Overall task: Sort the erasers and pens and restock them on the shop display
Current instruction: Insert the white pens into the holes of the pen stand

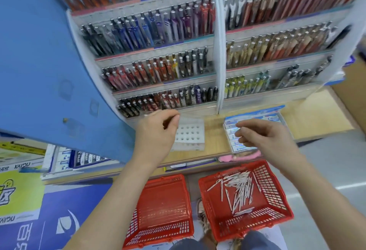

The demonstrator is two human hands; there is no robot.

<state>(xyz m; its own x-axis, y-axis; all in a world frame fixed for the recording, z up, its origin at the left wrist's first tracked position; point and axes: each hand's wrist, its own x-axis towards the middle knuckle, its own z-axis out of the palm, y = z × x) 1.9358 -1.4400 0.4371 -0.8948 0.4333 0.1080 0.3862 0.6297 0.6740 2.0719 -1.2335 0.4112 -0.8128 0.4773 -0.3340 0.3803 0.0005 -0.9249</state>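
Observation:
My left hand (156,130) pinches the top edge of a clear plastic pen holder (190,133) with round holes, standing on the wooden shelf (215,142). My right hand (263,140) hovers with loosely curled fingers over a box of white erasers (255,122) on the same shelf, holding nothing that I can see. On the floor, the right red basket (277,196) holds several pale pens (239,192). The left red basket (164,204) looks empty. Behind the shelf rises the tiered pen display (158,67), packed with pens.
A blue panel (49,61) leans in at the left. Below it are boxed pens (87,158) and printed cardboard cartons (21,192). A pink item (237,157) lies at the shelf's front edge. My shoes and knees show between the baskets.

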